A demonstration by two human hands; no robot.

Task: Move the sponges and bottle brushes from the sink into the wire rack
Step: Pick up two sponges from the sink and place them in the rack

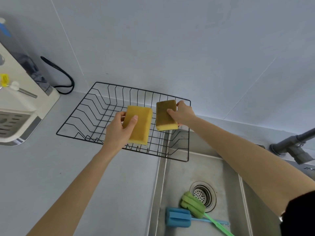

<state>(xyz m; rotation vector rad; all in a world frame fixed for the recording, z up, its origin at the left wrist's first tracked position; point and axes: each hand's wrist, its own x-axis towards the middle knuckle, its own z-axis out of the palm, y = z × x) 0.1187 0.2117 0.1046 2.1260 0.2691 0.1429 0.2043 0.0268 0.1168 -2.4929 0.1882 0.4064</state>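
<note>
My left hand (117,132) grips a yellow sponge (140,125) above the front middle of the black wire rack (81,108). Just to its right, my right hand (183,113) holds a second sponge (166,116), yellow with a dark green scouring face, over the rack's right side. Down in the steel sink (226,176) lie two bottle brushes: a blue one (178,217) and a green one (193,203), their handles crossing beside the drain (202,195).
The rack sits on the grey counter with its right end over the sink's left edge. A white appliance (20,103) with a black cable (63,74) stands at the left. A dark faucet (294,147) is at the right. A tiled wall rises behind.
</note>
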